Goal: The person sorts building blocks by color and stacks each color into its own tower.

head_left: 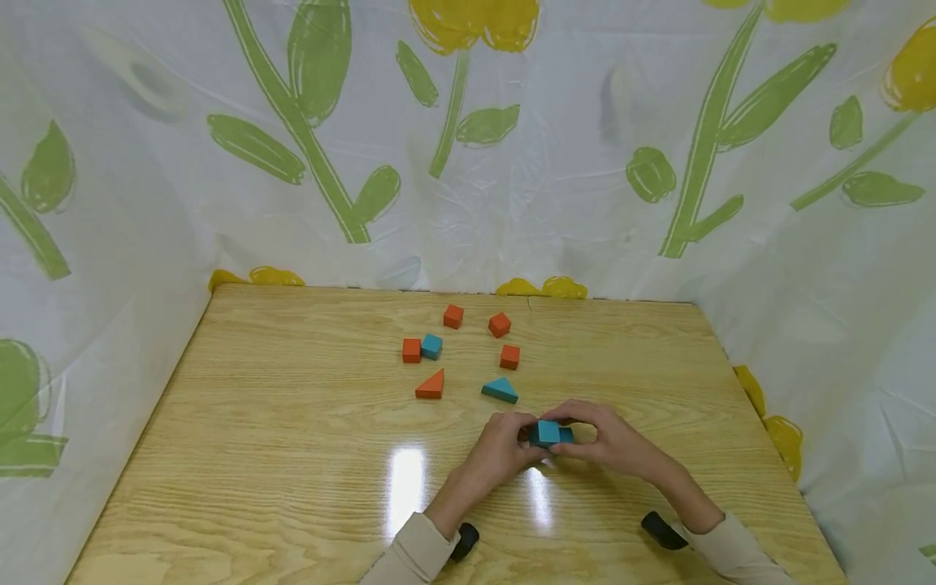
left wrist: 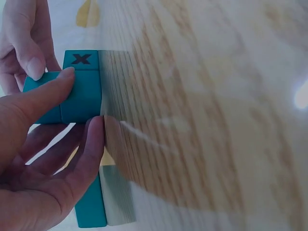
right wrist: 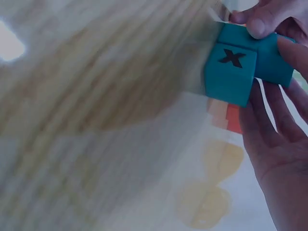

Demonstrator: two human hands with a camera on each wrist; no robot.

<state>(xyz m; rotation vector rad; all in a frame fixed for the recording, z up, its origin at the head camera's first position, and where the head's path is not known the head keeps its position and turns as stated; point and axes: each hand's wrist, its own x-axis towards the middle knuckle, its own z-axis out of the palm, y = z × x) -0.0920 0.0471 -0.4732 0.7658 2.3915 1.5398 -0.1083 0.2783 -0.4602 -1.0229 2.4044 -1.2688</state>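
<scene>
Holding three blue blocks (head_left: pixel 548 431), two hands (head_left: pixel 503 443) (head_left: pixel 605 437); beyond, four red cubes (head_left: pixel 509 357).

- Wood-grain table (head_left: pixel 292 455)
- Four red cubes (head_left: pixel 509 357) lie on it, one just beside a blue cube (head_left: pixel 431 347)
- A red triangle (head_left: pixel 430 385) and blue triangle (head_left: pixel 500 390) lie there
- Two blue blocks (right wrist: pixel 231 72) stand together

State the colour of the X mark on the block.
Black: the X mark on the teal block shows best in the right wrist view.
</scene>
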